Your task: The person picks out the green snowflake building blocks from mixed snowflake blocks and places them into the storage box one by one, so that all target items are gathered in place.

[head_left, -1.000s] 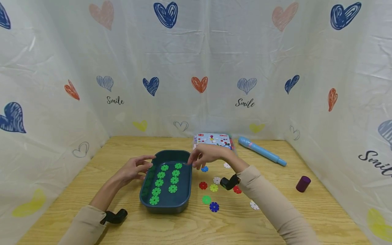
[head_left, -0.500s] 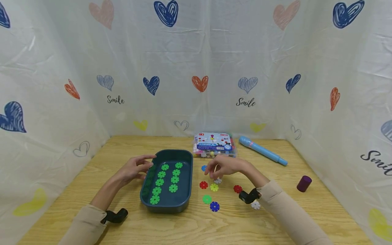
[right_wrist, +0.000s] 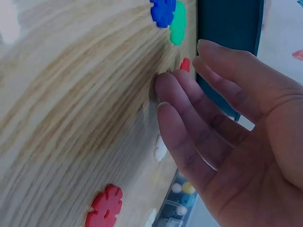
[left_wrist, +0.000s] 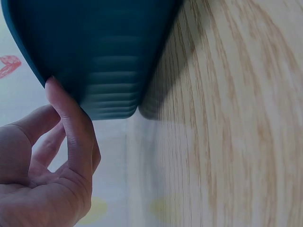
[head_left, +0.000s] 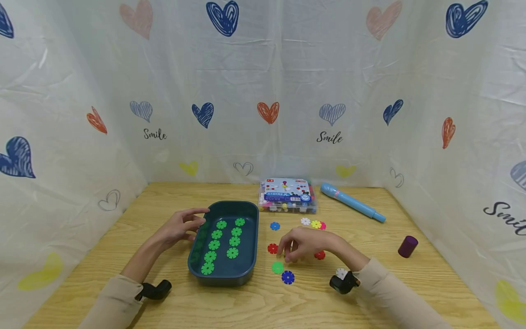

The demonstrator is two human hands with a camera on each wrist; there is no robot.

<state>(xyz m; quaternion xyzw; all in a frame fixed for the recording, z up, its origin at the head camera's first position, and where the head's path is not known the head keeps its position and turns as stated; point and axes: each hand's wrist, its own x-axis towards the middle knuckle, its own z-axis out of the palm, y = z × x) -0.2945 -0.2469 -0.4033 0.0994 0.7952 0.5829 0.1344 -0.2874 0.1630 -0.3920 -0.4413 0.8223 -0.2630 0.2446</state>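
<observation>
On the left of the table stands a dark teal tray (head_left: 247,274), with several green notched plastic discs (head_left: 232,252) in two rows inside. My left hand (head_left: 178,228) is at its left side, fingers loosely bent; in the left wrist view a fingertip touches the tray's rim (left_wrist: 28,54). My right hand (head_left: 306,243) hangs low over the table right of the tray, fingers bent, nothing visible between them. Near its fingertips lie a loose green disc (head_left: 277,267), a dark blue disc (head_left: 288,277) and a red disc (head_left: 273,248). The hand hides part of the table beneath.
A lighter blue disc (head_left: 275,226), a white disc (head_left: 305,221), a yellow disc (head_left: 316,224) and another red disc (head_left: 319,255) lie around the right hand. Behind are a clear box (head_left: 287,196) of small parts and a blue toy microphone (head_left: 352,202). A purple cylinder (head_left: 407,246) stands right.
My right hand has moved from the tray's far right rim rightward, then toward me over the loose discs. The left hand and the discs in the tray stay as they were.
</observation>
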